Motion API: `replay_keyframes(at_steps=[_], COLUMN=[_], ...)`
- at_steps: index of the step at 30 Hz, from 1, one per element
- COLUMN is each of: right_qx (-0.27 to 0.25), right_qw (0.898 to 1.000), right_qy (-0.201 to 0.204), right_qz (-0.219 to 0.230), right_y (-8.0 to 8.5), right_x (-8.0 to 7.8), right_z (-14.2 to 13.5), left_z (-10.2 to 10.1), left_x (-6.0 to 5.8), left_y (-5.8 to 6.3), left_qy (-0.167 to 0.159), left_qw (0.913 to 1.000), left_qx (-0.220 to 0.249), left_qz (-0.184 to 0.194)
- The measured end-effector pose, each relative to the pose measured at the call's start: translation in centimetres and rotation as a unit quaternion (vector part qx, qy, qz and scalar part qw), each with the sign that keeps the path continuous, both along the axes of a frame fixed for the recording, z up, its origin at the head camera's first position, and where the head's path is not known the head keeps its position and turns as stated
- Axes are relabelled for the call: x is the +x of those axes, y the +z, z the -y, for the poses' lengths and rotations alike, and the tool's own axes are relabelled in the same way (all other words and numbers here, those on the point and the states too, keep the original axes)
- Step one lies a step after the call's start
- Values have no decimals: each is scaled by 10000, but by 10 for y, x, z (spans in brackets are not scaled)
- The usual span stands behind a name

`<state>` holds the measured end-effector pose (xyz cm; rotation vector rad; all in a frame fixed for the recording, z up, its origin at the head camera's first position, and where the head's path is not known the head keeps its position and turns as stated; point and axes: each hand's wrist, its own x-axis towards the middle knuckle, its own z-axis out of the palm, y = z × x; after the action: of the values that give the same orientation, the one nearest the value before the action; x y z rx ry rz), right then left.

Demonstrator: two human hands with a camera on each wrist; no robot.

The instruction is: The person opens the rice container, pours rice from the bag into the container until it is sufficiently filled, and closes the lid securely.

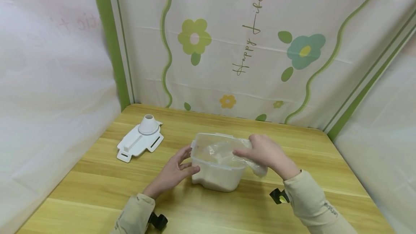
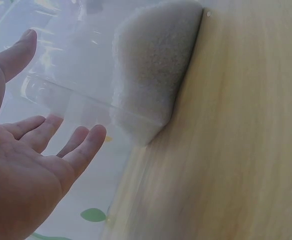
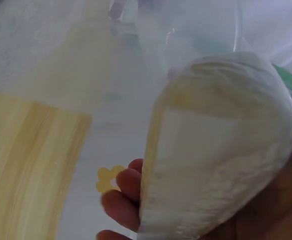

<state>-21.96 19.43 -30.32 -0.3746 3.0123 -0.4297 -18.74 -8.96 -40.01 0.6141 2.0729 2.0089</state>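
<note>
A clear plastic container (image 1: pixel 217 170) stands on the table with white grains (image 2: pixel 156 65), much like rice, heaped in its lower part. Beside its left wall is my left hand (image 1: pixel 173 172), thumb toward the front and fingers spread loosely around the side; the left wrist view shows the palm facing the wall. My right hand (image 1: pixel 268 154) grips a clear plastic bag (image 3: pixel 211 150) over the container's right rim. The bag's lower end (image 1: pixel 259 170) hangs outside that rim and looks pale and filled, while its crinkled mouth lies over the container's opening.
A white lid (image 1: pixel 138 142) with clip flaps lies on the wooden table (image 1: pixel 97 190) at the back left, bearing a cone-shaped spout (image 1: pixel 149 125). Flower-printed curtains (image 1: pixel 211 78) close off the back and both sides. A small black camera mount (image 1: pixel 158 222) sits on each wrist.
</note>
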Motion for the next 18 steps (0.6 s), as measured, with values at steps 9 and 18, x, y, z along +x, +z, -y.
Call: replay_keyframes(at_steps=[9, 18], right_qx=[43, 86], right_qw=[9997, 9973], right_qy=[25, 284], right_qz=[-227, -667], right_y=[17, 32], right_x=[0, -2], right_z=[-4, -1], left_z=[1, 1], left_x=[-1, 0], left_y=[-1, 1], left_qy=[-5, -53], left_qw=[10000, 10000], left_qx=[-26, 13], left_qz=[-38, 72])
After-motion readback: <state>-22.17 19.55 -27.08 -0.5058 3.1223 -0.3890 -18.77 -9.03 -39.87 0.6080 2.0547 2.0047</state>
